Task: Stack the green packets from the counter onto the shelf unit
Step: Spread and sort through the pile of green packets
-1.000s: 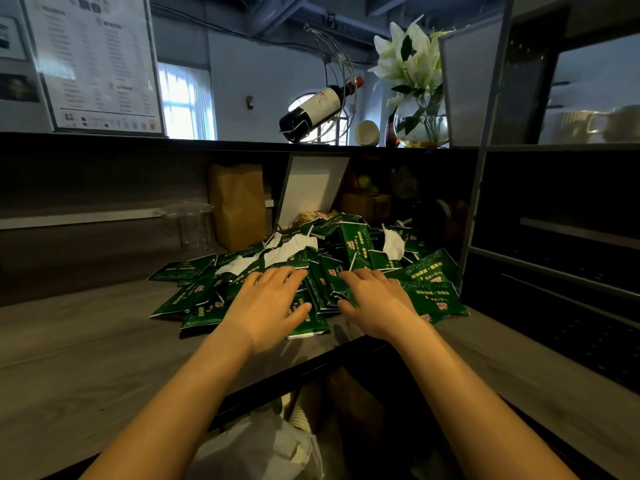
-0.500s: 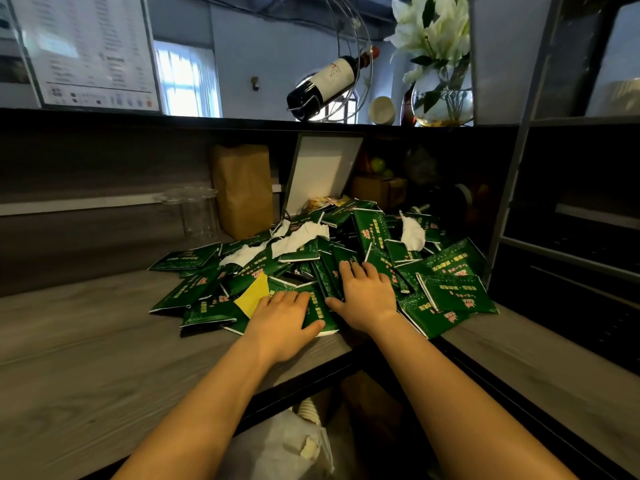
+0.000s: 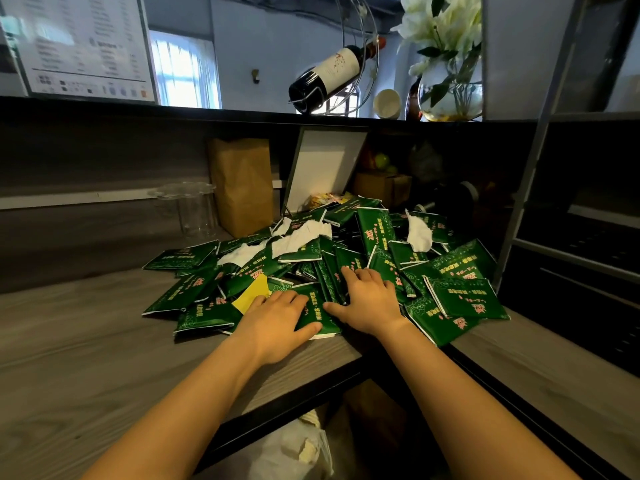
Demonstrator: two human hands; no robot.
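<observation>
Head view, looking down over both bare forearms.

Green packets (image 3: 464, 299) lay in a loose, overlapping heap on the grey wood-grain table (image 3: 86, 358), spread from the middle toward the right. The heap's right edge sat close to the metal upright of the dark shelf unit (image 3: 575, 244). I could see no packets on its shelves.

Left grip (image 3: 277, 317): palm down, fingers straight and close together, lying flat on a packet at the near edge of the heap. The thumb stretched right along that packet's front edge. It pressed the packet and was closed round nothing.

Right grip (image 3: 370, 303): palm down just beside the left, with the two thumbs pointing toward each other. Its fingers were slightly spread and rested on packets deeper in the heap. It too lay flat and pinched nothing.

A yellow slip (image 3: 254, 292) poked out from between packets, touching the left fingertips. Scraps of torn white paper (image 3: 304, 237) lay across the far side of the heap.

Behind the heap a brown paper bag (image 3: 242, 185) stood upright. A clear cup (image 3: 194, 209) stood to its left and a white panel (image 3: 325, 164) leaned back to its right.

On the upper ledge a wine bottle (image 3: 332, 71) sat tilted in a wire holder, near a glass vase of white flowers (image 3: 450, 91). A printed board (image 3: 79, 43) stood at far left, its text blurred.
</observation>
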